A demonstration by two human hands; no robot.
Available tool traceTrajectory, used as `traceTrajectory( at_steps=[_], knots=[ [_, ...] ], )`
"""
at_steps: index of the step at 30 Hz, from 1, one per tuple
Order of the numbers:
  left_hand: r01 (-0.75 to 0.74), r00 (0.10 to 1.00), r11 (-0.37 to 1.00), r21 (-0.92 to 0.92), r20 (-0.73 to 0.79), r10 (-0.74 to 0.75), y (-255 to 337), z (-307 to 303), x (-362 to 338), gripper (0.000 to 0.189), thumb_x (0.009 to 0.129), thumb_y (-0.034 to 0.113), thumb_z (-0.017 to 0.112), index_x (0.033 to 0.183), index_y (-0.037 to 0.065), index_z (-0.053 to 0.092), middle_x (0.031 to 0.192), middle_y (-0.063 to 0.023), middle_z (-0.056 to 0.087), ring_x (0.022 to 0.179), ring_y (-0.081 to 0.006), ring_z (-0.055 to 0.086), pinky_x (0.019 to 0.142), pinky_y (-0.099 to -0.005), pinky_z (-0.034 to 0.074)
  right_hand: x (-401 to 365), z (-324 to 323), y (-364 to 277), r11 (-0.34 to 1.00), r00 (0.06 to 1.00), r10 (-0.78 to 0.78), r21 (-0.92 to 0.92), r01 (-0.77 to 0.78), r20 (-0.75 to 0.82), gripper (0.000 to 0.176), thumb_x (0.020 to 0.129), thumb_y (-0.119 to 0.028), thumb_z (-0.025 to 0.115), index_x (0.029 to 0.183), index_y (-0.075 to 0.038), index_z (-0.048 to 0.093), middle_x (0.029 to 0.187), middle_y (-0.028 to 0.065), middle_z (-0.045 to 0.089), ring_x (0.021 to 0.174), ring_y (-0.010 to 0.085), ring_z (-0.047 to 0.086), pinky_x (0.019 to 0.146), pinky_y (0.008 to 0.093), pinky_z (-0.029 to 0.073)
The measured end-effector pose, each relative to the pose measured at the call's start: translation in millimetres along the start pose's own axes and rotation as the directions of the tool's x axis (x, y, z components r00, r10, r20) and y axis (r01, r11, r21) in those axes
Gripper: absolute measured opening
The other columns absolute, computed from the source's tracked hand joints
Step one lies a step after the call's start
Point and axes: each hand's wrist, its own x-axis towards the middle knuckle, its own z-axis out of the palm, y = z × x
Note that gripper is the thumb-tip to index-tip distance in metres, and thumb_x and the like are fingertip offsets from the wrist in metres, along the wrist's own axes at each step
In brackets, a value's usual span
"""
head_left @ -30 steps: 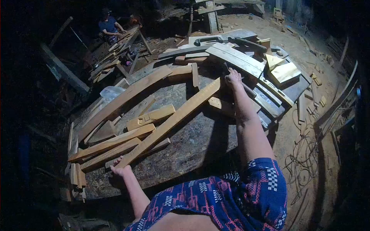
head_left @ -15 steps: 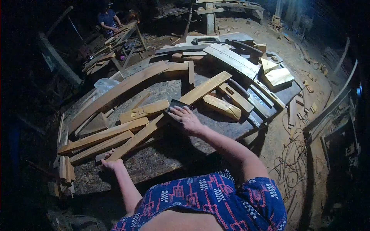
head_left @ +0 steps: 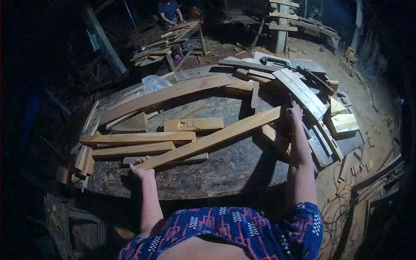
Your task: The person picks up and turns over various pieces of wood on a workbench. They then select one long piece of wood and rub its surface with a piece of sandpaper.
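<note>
A long wooden bar [head_left: 216, 136] lies diagonally over the dark workbench [head_left: 225, 167], its right end farther from me. My left hand [head_left: 143, 168] is closed around the near left end. At the far right end is my right hand [head_left: 295, 113], holding a dark flat object [head_left: 289, 100] that stands tilted against that end; its details are lost in shadow. Two shorter bars [head_left: 138, 138] rest just beyond my left hand. A block with cut slots [head_left: 193, 125] lies behind the middle of the long bar.
A long curved plank [head_left: 164, 96] and a plastic bag [head_left: 154, 82] are at the back. Pale boards [head_left: 301, 92], a saw [head_left: 314, 76] and blocks [head_left: 345, 123] crowd the right side. A person [head_left: 170, 13] works at another bench beyond.
My right hand has slid with the dark object from the bar's middle to its far right end. The view has shifted, and the whole bar is now more exposed.
</note>
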Motion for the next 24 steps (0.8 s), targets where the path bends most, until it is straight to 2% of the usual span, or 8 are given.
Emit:
traceTrajectory(
  at_steps=[3, 6, 7, 13, 17, 20, 21, 24],
  knots=[
    [0.013, 1.0, 1.0, -0.026, -0.025, -0.013, -1.0, 1.9, 0.8, 0.046, 0.085, 0.052, 0.034, 0.065, 0.01, 0.04, 0.056, 0.0009, 0.038, 0.051, -0.0164, 0.037, 0.067, -0.0404, 0.041, -12.0, 18.9, -5.3, 0.978, 0.977, -0.129, -0.186, 0.096, -0.172, 0.057, 0.074, -0.026, 0.053, 0.127, -0.013, 0.037, 0.132, 0.0058, 0.035, 0.119, 0.0245, 0.036, 0.091, 0.045, 0.033],
    [0.01, 0.999, 0.999, -0.054, -0.035, -0.011, -2.2, 5.7, -6.9, 0.046, 0.085, 0.052, 0.034, 0.067, 0.01, 0.04, 0.058, 0.0006, 0.039, 0.053, -0.0167, 0.038, 0.069, -0.041, 0.041, -45.5, 26.8, -44.2, 0.972, 0.983, -0.161, 0.161, 0.174, -0.088, 0.073, 0.064, -0.022, 0.067, 0.129, -0.012, 0.035, 0.133, 0.0089, 0.034, 0.12, 0.0273, 0.034, 0.089, 0.0445, 0.033],
    [0.005, 0.999, 0.999, -0.052, -0.045, -0.007, -1.2, 6.1, -8.8, 0.046, 0.085, 0.052, 0.035, 0.068, 0.01, 0.04, 0.059, 0.0004, 0.039, 0.053, -0.0167, 0.038, 0.069, -0.0413, 0.041, -88.4, -13.5, -95.8, 0.961, 0.986, -0.151, 0.221, 0.164, -0.076, 0.056, 0.067, -0.007, 0.053, 0.122, -0.005, 0.043, 0.116, 0.0153, 0.05, 0.11, 0.0338, 0.043, 0.091, 0.0384, 0.032],
    [0.04, 0.997, 0.998, -0.057, -0.068, -0.044, 0.0, 4.7, -5.7, 0.049, 0.084, 0.054, 0.031, 0.066, 0.01, 0.039, 0.057, -0.0031, 0.039, 0.053, -0.0196, 0.04, 0.072, -0.0429, 0.043, -226.6, -4.1, -265.6, 0.604, 0.694, -0.695, 0.374, 0.704, -0.185, 0.054, 0.072, -0.004, 0.041, 0.125, -0.011, 0.039, 0.131, 0.011, 0.035, 0.123, 0.025, 0.031, 0.102, 0.0419, 0.02],
    [0.057, 0.998, 0.994, -0.096, -0.02, -0.059, -2.1, 0.6, 4.2, 0.049, 0.084, 0.055, 0.033, 0.062, 0.011, 0.038, 0.055, -0.0003, 0.036, 0.052, -0.0176, 0.037, 0.073, -0.0428, 0.041, -217.6, -16.8, -250.4, 0.448, 0.507, -0.842, 0.286, 0.847, -0.185, 0.055, 0.071, -0.002, 0.041, 0.125, -0.014, 0.04, 0.133, 0.0076, 0.035, 0.123, 0.0236, 0.031, 0.103, 0.0421, 0.02],
    [0.067, 0.998, 0.993, -0.092, -0.006, -0.068, 0.5, 0.3, 0.6, 0.05, 0.083, 0.056, 0.032, 0.061, 0.011, 0.038, 0.054, -0.0003, 0.035, 0.051, -0.0175, 0.037, 0.072, -0.0421, 0.041, -140.7, -3.9, -163.9, 0.713, 0.793, -0.59, 0.363, 0.599, -0.15, 0.052, 0.07, -0.01, 0.059, 0.12, -0.011, 0.046, 0.128, 0.0096, 0.04, 0.119, 0.0289, 0.036, 0.099, 0.04, 0.026],
    [0.085, 0.996, 0.991, -0.103, 0.035, -0.081, -0.3, 2.2, -1.5, 0.051, 0.083, 0.057, 0.031, 0.061, 0.011, 0.038, 0.054, -0.0004, 0.035, 0.051, -0.0174, 0.037, 0.072, -0.0418, 0.041, -121.9, -11.3, -135.6, 0.752, 0.787, -0.524, 0.256, 0.607, -0.326, 0.052, 0.069, -0.01, 0.059, 0.12, -0.01, 0.046, 0.121, 0.0113, 0.048, 0.113, 0.0295, 0.044, 0.094, 0.0384, 0.034],
    [0.061, 0.998, 0.995, -0.078, 0.003, -0.061, 0.3, 8.9, -9.3, 0.051, 0.084, 0.057, 0.03, 0.062, 0.011, 0.038, 0.054, -0.0007, 0.035, 0.051, -0.0173, 0.038, 0.071, -0.0413, 0.042, -71.7, -23.4, -59.4, 0.842, 0.956, -0.198, 0.462, 0.28, -0.218, 0.05, 0.07, -0.013, 0.056, 0.119, -0.008, 0.047, 0.105, 0.0157, 0.056, 0.1, 0.0313, 0.052, 0.085, 0.0349, 0.041]
  ],
)
